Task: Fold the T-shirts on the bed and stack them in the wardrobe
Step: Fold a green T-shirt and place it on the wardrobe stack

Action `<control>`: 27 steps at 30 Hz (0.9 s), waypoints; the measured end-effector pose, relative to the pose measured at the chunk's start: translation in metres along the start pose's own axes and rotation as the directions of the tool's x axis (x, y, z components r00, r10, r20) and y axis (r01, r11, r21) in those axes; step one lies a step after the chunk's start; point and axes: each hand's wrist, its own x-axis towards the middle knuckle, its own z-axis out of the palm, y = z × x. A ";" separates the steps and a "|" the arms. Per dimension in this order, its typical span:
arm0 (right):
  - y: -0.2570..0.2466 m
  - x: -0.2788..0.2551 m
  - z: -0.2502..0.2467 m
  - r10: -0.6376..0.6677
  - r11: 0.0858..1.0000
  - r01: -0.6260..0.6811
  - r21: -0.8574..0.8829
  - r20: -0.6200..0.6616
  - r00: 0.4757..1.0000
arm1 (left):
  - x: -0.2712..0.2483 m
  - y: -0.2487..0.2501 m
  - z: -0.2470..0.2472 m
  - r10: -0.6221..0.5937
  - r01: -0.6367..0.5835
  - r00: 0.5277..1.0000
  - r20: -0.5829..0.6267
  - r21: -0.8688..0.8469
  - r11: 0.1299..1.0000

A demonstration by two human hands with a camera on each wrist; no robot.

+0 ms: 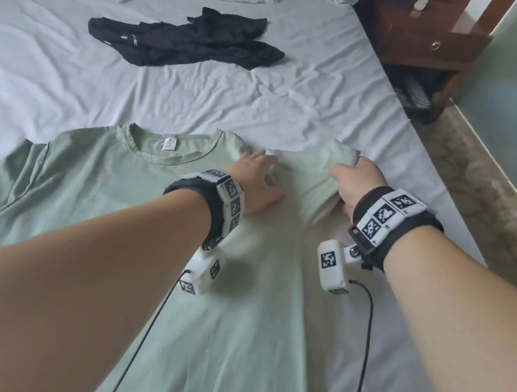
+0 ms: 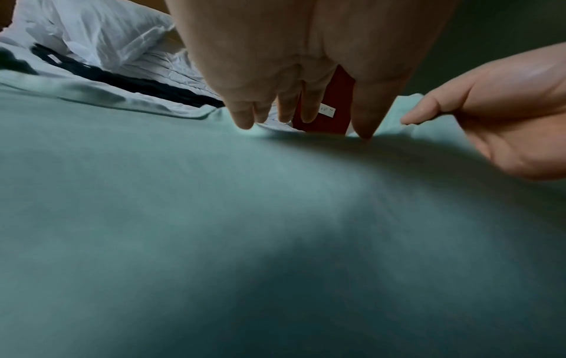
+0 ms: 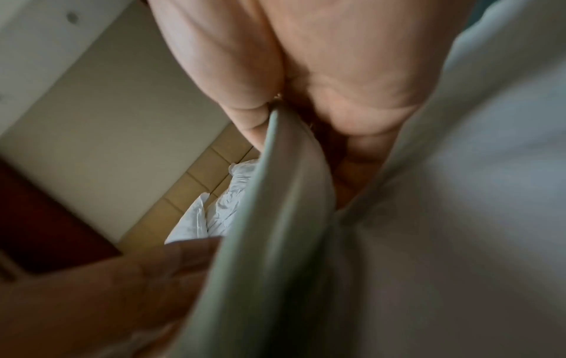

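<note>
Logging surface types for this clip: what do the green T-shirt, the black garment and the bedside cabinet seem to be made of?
Green T-shirt: soft matte knit, likely cotton jersey; it drapes and creases where the right hand grips it.
Black garment: thin crumpled fabric, slightly sleek; fibre unclear.
Bedside cabinet: dark reddish wood or veneer, glossy, with a metal ring pull.
</note>
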 end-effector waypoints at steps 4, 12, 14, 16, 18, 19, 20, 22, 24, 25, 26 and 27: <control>0.004 -0.024 -0.020 -0.019 0.977 0.003 -0.214 -0.073 0.997 | 0.007 0.002 0.029 -0.035 0.030 0.998 0.049 0.085 0.996; 0.018 -0.019 -0.022 0.051 0.960 -0.063 -0.272 -0.051 0.997 | 0.015 0.000 0.034 -0.139 0.121 0.967 0.213 0.094 0.988; 0.022 -0.019 -0.019 0.068 0.945 -0.090 -0.315 -0.081 0.994 | 0.015 -0.001 0.036 -0.135 0.111 0.967 0.214 0.122 0.986; 0.023 -0.021 -0.016 0.085 0.938 -0.111 -0.328 -0.093 0.992 | 0.018 -0.002 0.040 -0.126 0.093 0.972 0.197 0.172 0.981; 0.021 -0.024 -0.014 0.098 0.947 -0.119 -0.300 -0.084 0.992 | 0.022 -0.004 0.046 -0.121 0.084 0.977 0.175 0.206 0.975; 0.020 -0.025 -0.014 0.103 0.958 -0.118 -0.261 -0.073 0.992 | 0.023 -0.004 0.049 -0.119 0.082 0.979 0.164 0.218 0.973; 0.019 -0.025 -0.013 0.102 0.970 -0.113 -0.215 -0.062 0.993 | 0.023 -0.004 0.052 -0.118 0.081 0.982 0.150 0.231 0.969; 0.016 -0.027 -0.014 0.078 0.983 -0.084 -0.164 -0.044 0.996 | 0.021 -0.003 0.052 -0.102 0.070 0.987 0.124 0.240 0.968; 0.011 -0.032 -0.012 0.030 0.984 -0.036 -0.172 -0.040 0.999 | 0.017 -0.004 0.045 -0.066 0.050 0.993 0.097 0.158 0.986; 0.006 -0.036 -0.011 0.011 0.985 -0.017 -0.170 -0.038 0.999 | 0.014 -0.005 0.039 -0.057 0.055 0.996 0.065 0.035 0.998; 0.001 -0.039 -0.008 -0.011 0.986 0.005 -0.166 -0.040 0.999 | 0.011 -0.006 0.031 -0.058 0.057 0.998 -0.002 -0.142 0.988; -0.007 -0.043 -0.004 -0.036 0.985 0.028 -0.173 -0.048 0.998 | 0.008 -0.009 0.024 -0.085 0.048 0.991 -0.104 -0.313 0.948</control>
